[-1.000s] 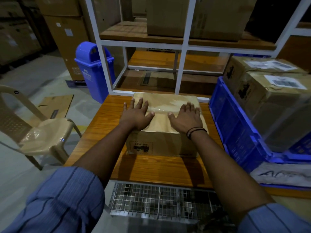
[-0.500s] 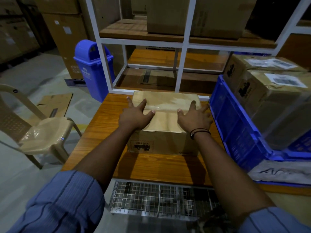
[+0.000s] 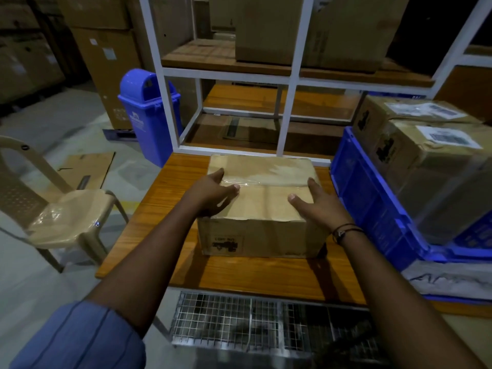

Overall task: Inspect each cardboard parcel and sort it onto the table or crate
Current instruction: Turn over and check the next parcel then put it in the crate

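A taped cardboard parcel (image 3: 266,203) stands on the wooden table (image 3: 239,275), a printed label on its near face. My left hand (image 3: 213,193) lies at the parcel's left top edge, thumb on the top, fingers stretched along the left side. At the right top edge my right hand (image 3: 316,206) has its thumb on the top and straight fingers along the right side. Neither hand curls round the box. The blue crate (image 3: 372,203) to the right holds two labelled cardboard parcels (image 3: 431,161).
A white-framed shelf rack (image 3: 295,75) with large boxes stands behind the table. A blue bin (image 3: 149,115) and a beige plastic chair (image 3: 66,217) are on the left, flat cardboard on the floor. A wire-mesh basket (image 3: 253,320) sits below the table's near edge.
Both hands have slid from lying flat on the parcel's top outward to its left and right edges. The parcel has not moved.
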{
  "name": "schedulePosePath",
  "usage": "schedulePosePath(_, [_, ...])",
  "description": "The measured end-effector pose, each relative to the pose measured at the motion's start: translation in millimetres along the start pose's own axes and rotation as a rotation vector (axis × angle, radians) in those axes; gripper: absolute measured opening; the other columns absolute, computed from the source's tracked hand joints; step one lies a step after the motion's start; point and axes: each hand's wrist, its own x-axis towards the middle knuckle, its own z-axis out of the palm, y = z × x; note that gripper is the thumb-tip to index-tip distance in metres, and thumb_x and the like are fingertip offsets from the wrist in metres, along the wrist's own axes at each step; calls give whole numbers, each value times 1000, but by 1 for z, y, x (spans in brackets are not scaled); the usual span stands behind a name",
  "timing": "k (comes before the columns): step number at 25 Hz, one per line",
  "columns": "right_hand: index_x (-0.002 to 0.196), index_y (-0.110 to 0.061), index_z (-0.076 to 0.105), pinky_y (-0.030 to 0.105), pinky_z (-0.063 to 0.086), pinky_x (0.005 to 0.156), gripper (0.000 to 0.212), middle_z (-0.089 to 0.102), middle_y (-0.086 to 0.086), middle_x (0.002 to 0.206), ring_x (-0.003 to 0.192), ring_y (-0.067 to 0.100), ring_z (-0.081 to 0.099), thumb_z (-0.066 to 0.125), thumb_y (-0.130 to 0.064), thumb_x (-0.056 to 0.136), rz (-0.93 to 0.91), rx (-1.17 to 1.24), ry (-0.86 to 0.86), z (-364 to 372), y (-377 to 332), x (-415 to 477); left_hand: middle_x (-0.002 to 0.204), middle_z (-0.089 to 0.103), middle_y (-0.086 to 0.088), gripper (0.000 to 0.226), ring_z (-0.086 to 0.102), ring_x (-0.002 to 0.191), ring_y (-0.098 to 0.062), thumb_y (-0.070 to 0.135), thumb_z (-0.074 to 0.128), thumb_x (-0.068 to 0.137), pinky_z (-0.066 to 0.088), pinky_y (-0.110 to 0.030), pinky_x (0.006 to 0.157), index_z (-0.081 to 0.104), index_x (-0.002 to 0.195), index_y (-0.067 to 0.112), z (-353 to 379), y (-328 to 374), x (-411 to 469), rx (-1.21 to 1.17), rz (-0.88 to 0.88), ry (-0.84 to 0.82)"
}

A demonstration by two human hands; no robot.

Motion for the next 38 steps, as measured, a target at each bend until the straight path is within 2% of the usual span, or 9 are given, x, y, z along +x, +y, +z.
schedulePosePath(3, [157,-35,38,40,50,86,75,54,4,148,119,22,57,50,-75,94,-85,219,139,-23,-15,-17,136,64,-7,70,66,109,-19,58,66,94,57,-41,91,49,150,20,-23,11,-12,-111,29,131])
schedulePosePath(5, [155,-32,42,38,48,90,73,55,3,147,125,25,57,50,-73,95,-130,341,331,-47,-27,-19,117,69,2,60,67,94,-9,63,61,95,56,-32,73,56,142,25,-42,20,-19,-231,106,272])
schedulePosePath(7, [158,-30,36,33,41,90,69,57,6,145,129,29,56,52,-64,100,-205,243,490,-59,-39,-15,102,65,14,41,65,87,1,55,60,98,51,-21,65,55,133,33,-51,29,-23,-264,221,357])
schedulePosePath(10, [166,-24,13,39,42,90,75,51,19,149,130,40,53,40,-59,105,-131,15,505,-51,-52,-2,129,62,6,54,65,115,-13,55,59,98,56,-31,82,47,146,32,-39,35,-24,-122,368,384])
schedulePosePath(12, [166,-21,3,53,39,107,76,32,24,162,140,46,42,27,-60,106,-18,-92,495,-41,-55,4,166,29,-11,68,48,141,-34,64,45,101,50,-46,101,26,160,35,-18,34,-15,102,313,403])
schedulePosePath(14, [166,-19,4,63,20,122,77,11,22,171,153,47,19,21,-61,105,-14,-212,533,-32,-57,7,173,-4,-14,73,21,154,-46,66,29,104,33,-57,117,8,166,32,-8,39,-11,328,238,477])
schedulePosePath(16, [167,-19,4,63,-2,125,76,-4,17,173,158,44,-4,20,-60,105,-131,-348,515,-24,-70,7,173,-12,-14,76,5,157,-48,68,22,104,16,-62,124,2,167,30,-10,43,-7,403,249,502])
schedulePosePath(21, [167,-21,-4,57,-9,126,75,-13,13,173,159,33,-16,15,-62,106,-433,-505,385,3,-108,6,173,-12,-12,78,-5,157,-49,70,19,103,5,-64,125,-2,166,30,-13,31,5,434,260,473])
schedulePosePath(38, [166,-21,-5,52,-9,128,85,-17,13,172,159,27,-16,10,-73,101,-350,-497,362,-12,-79,8,174,-7,-12,81,-1,156,-50,72,20,102,5,-64,124,-6,166,29,-13,36,4,448,247,447])
